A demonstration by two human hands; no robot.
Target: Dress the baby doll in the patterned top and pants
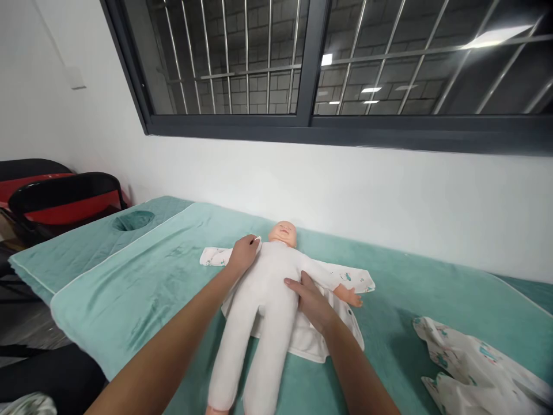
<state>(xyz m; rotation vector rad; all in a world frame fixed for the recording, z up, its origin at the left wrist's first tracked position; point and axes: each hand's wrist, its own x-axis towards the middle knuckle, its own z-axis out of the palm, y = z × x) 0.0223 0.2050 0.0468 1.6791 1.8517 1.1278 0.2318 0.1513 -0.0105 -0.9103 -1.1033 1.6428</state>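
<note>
A baby doll (271,282) with a white cloth body lies face up, its head toward the wall. Under it is a printed white baby shirt (313,340), spread out, its sleeves reaching to both sides. My left hand (245,252) is closed at the doll's shoulder on the left, with white cloth at the fingertips; that arm of the doll is hidden. My right hand (314,301) grips the doll's side, thumb on the belly and some fingers out of sight. The doll's other arm lies along the right sleeve, its bare hand below the cuff.
A green padded bed (142,300) with a face hole carries everything. Another printed white garment (479,369) lies crumpled at the lower right. Red and black chairs (69,199) stand at the left. Behind is a white wall (302,178) with a barred window (233,63).
</note>
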